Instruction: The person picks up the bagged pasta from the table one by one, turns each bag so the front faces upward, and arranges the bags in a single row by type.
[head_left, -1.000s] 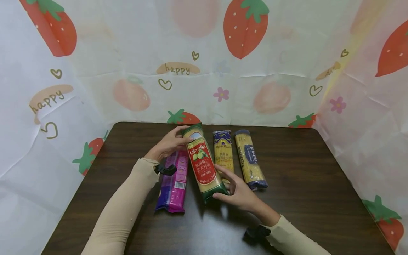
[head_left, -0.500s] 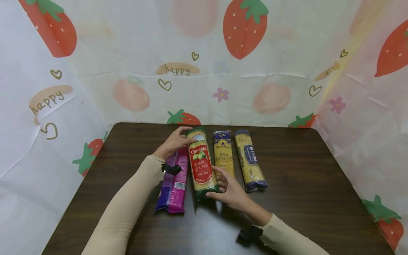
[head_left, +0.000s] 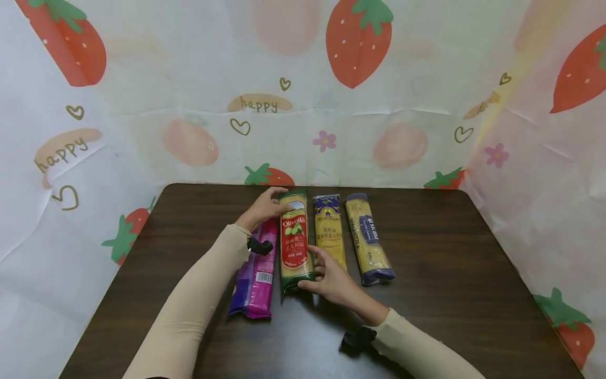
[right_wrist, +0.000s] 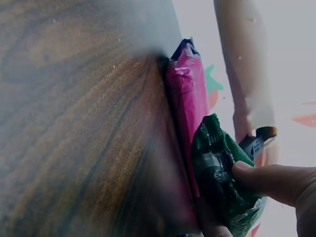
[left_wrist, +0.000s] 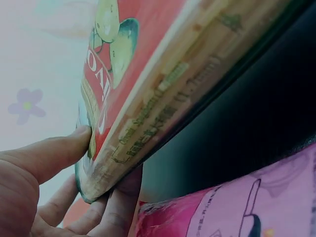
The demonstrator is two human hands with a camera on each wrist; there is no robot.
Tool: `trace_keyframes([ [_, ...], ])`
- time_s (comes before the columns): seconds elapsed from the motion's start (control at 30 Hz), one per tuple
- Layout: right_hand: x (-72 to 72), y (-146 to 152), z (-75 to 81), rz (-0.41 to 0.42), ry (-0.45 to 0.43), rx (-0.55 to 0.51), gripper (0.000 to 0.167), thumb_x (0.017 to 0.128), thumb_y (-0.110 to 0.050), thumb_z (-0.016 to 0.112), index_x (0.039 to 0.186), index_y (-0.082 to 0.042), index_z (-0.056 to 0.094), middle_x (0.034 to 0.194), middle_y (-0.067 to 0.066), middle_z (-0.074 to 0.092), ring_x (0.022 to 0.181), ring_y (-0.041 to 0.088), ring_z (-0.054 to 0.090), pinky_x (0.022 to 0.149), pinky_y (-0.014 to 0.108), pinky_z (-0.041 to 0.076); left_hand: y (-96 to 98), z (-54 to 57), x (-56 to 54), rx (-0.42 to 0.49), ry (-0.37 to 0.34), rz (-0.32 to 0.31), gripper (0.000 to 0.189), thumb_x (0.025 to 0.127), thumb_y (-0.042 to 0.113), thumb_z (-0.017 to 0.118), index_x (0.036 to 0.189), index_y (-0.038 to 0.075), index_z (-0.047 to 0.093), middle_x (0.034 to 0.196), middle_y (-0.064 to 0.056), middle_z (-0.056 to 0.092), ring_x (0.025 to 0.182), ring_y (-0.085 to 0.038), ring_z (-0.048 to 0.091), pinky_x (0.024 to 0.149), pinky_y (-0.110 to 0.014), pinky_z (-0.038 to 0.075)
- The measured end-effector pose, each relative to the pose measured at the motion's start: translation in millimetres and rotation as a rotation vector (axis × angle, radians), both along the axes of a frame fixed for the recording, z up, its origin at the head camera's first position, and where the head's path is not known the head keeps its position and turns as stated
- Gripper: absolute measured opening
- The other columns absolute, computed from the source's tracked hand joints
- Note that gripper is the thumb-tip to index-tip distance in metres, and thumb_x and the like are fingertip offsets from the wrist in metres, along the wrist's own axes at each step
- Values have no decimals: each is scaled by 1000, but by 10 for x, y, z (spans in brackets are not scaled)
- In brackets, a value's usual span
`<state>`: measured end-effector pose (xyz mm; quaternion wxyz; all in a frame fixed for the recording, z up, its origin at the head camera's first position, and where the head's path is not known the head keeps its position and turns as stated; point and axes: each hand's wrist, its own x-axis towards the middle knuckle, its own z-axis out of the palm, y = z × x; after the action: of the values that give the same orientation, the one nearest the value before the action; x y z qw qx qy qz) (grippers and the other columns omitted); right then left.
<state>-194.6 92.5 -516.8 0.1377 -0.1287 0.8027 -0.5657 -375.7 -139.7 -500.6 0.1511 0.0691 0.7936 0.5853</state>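
Both hands hold a spaghetti pack (head_left: 294, 237) with a red label and green ends, lifted a little off the table. My left hand (head_left: 265, 209) grips its far end, thumb on the front and fingers behind, as the left wrist view shows. At the near end my right hand (head_left: 333, 281) holds it, with the thumb on the green wrapper (right_wrist: 222, 173) in the right wrist view. A pink and purple pack (head_left: 260, 287) lies to the left, partly hidden by the left wrist. Just right of the held pack lies a yellow pasta pack (head_left: 330, 231) with a blue top.
Farther right, a spaghetti pack with blue ends (head_left: 369, 239) lies slightly slanted on the dark wooden table (head_left: 450, 295). Behind the table's far edge hangs a white cloth (head_left: 350, 158) printed with strawberries. Black cameras are strapped to both wrists.
The red-labelled spaghetti pack has turned from a slant to nearly straight and lowered slightly, its near end moving left. My right hand has moved left with it. The other packs have stayed put.
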Motion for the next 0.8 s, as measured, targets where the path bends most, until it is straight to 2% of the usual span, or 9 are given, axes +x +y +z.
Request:
trace_keyframes([
  [0.1, -30, -37, -23, -2, 13, 11, 91, 88, -3, 89, 163, -1, 36, 131, 24, 63, 122, 41, 68, 99, 43, 60, 12, -22, -37, -10, 0, -6, 69, 104, 14, 73, 164, 7, 39, 156, -34, 45, 131, -43, 58, 103, -52, 53],
  [0.27, -59, -85, -27, 7, 19, 4, 91, 87, 1, 88, 162, 4, 36, 125, 24, 65, 113, 37, 70, 94, 43, 61, 23, 6, -41, -44, 19, -30, 69, 105, 13, 72, 164, 3, 38, 153, -35, 46, 133, -45, 56, 107, -55, 51],
  [0.37, -69, -119, -32, 6, 23, 25, 91, 88, 0, 88, 162, 5, 35, 126, 24, 66, 113, 37, 70, 93, 44, 61, 19, 24, -33, -81, 47, -43, 68, 106, 13, 71, 164, 1, 38, 148, -34, 50, 127, -44, 59, 102, -53, 53],
  [0.53, -79, -171, -48, -3, 25, 94, 91, 89, -4, 88, 162, 3, 35, 126, 22, 64, 114, 36, 69, 92, 43, 61, -8, -9, -42, -175, 92, -44, 66, 105, 16, 72, 162, 1, 40, 139, -32, 57, 114, -38, 63, 92, -47, 54],
  [0.63, -85, -187, -41, 0, 20, 127, 91, 89, -6, 88, 163, 2, 35, 124, 21, 64, 111, 34, 68, 92, 44, 60, -27, -37, -55, -211, 100, -49, 66, 106, 17, 71, 162, 2, 41, 136, -30, 59, 111, -36, 63, 92, -48, 54],
  [0.8, -89, -205, -32, 19, 8, 165, 93, 91, -9, 88, 164, 2, 33, 121, 19, 65, 108, 31, 67, 92, 46, 60, -27, -63, -74, -214, 77, -87, 67, 108, 18, 69, 164, 3, 36, 129, -28, 60, 106, -35, 64, 95, -50, 55],
])
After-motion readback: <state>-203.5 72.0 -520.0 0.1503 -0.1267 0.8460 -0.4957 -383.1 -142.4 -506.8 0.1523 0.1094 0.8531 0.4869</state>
